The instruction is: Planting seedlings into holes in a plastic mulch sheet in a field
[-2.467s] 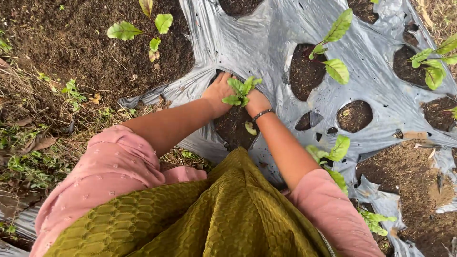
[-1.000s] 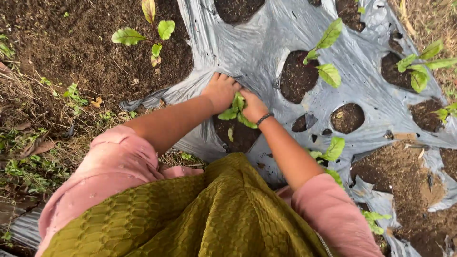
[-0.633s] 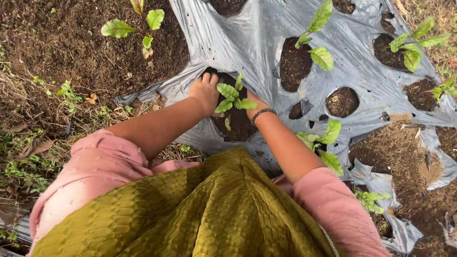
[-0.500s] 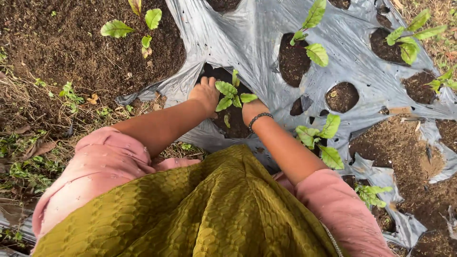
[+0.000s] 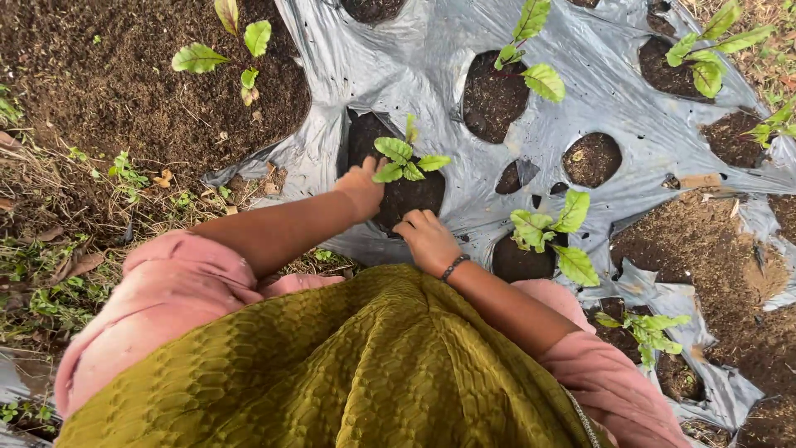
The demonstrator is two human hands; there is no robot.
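A small green seedling (image 5: pixel 404 156) stands upright in dark soil inside a hole (image 5: pixel 398 178) cut in the grey plastic mulch sheet (image 5: pixel 414 58). My left hand (image 5: pixel 362 186) rests on the soil at the seedling's left, fingers pressed down beside its stem. On the hole's near edge lies my right hand (image 5: pixel 427 239), fingers curled on the soil and sheet; a dark bracelet is on its wrist. Neither hand holds the plant.
More seedlings grow in other holes: one behind (image 5: pixel 526 50), one to the right (image 5: pixel 554 232), one at the far right (image 5: pixel 713 50). Bare soil with a leafy plant (image 5: pixel 224 50) lies left of the sheet. An unplanted hole (image 5: pixel 590 159) sits right.
Both hands held the seedling above the hole, lowered it into the soil, then let go. They now press the earth on either side of it.
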